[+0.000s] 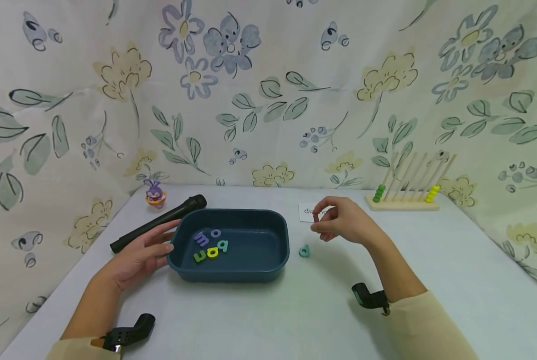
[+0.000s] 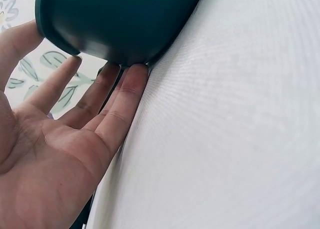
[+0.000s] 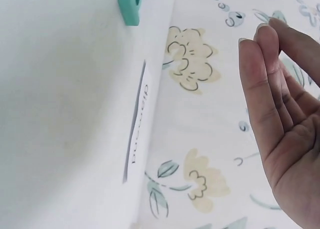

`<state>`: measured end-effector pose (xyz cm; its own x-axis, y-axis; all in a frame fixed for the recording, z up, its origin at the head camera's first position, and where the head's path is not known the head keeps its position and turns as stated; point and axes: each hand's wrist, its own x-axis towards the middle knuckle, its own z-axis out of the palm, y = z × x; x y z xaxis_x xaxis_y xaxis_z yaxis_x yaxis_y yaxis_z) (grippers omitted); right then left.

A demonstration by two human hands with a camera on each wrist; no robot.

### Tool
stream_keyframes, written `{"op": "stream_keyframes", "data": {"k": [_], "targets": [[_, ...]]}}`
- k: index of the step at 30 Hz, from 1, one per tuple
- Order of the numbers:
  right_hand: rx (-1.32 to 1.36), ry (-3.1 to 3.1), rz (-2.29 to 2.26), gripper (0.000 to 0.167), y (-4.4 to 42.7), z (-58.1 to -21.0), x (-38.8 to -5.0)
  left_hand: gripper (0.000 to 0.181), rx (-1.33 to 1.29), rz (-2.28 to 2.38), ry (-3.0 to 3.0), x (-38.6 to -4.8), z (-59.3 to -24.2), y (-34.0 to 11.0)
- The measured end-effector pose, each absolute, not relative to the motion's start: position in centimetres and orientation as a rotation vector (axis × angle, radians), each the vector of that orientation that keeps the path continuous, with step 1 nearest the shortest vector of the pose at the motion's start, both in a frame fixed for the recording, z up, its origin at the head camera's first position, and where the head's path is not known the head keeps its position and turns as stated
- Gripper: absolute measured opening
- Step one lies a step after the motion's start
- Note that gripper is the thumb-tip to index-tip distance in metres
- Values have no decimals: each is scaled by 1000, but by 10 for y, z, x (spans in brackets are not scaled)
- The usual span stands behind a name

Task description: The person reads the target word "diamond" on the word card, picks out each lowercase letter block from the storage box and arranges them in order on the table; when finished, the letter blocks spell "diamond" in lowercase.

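A person's left hand point(image 1: 144, 252), fingers spread, touches the left side of a dark blue tray point(image 1: 250, 276) holding five foam-like letters point(image 1: 208, 253). The right hand point(image 1: 344, 220), fingers loosely bent with tips close together, hangs above the desk point(image 1: 259, 320), partly hiding a word card point(image 1: 305, 213). A teal letter point(image 1: 307, 254) lies near the tray's right side.

The dark blue rectangular tray point(image 1: 236, 276) stands upright, its left end touched by the left grip point(image 1: 136, 258). Two purple letters point(image 1: 200, 239), a teal one point(image 1: 225, 243), a yellow one point(image 1: 208, 254) and a green one point(image 1: 198, 259) lie inside, toward its left. Outside, just right, lies a loose teal letter point(image 3: 129, 14); behind that, a white card point(image 3: 138, 126) reads "diamond".
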<state>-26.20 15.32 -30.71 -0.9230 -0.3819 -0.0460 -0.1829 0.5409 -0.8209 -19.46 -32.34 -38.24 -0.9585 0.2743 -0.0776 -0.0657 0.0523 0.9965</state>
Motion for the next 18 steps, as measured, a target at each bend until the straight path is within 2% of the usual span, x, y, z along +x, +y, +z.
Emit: {"op": "stream_keyframes", "data": {"k": [11, 18], "targets": [[-458, 2603, -1264, 32, 161, -319, -259, 68, 215, 1997, 2083, -197, -386, -324], [-452, 2575, -1212, 37, 163, -329, -260, 66, 234, 1997, 2076, -197, -386, -326]]}}
